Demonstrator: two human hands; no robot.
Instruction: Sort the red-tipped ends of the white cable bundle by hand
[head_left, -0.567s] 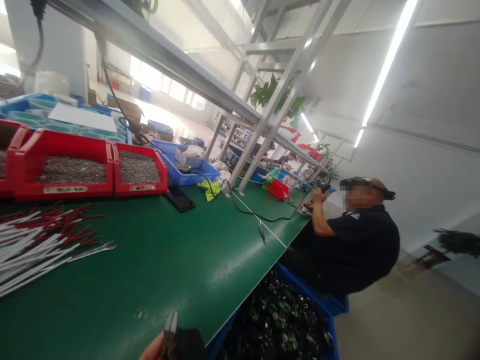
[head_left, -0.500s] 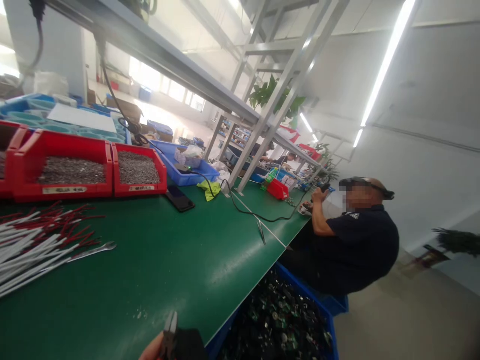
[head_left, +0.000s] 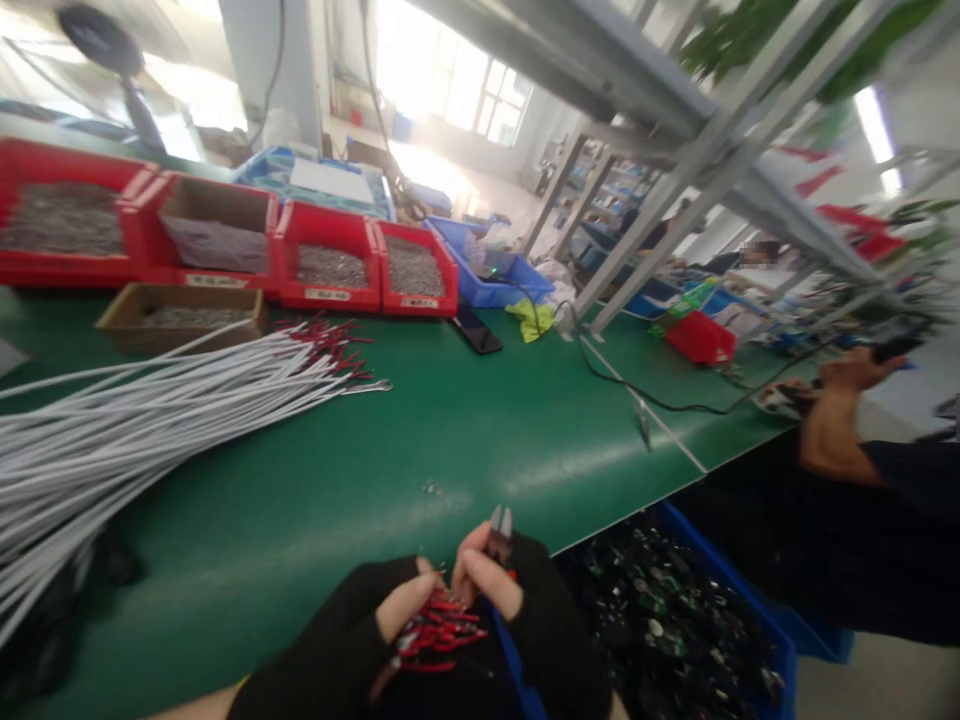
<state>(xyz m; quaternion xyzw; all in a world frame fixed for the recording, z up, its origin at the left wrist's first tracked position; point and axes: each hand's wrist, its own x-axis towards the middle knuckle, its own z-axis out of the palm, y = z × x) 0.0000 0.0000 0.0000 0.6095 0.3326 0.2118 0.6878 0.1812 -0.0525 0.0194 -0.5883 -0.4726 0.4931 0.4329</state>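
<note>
A bunch of red wire ends point(head_left: 435, 632) is held tight in the left hand point(head_left: 360, 640), so they stay together. Small cutters point(head_left: 500, 530) w/ blue handles are gripped in the right hand point(head_left: 517, 610), tip up, just beside the wires. Long white wires point(head_left: 150, 410) are laid on the green table point(head_left: 465, 440), near red bins point(head_left: 330, 260). A blue crate point(head_left: 675, 620) of parts is kept below the edge.

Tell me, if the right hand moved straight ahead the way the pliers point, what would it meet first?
Probably bare green table: the right hand points its pliers away over it. Depth is unclear.
</note>
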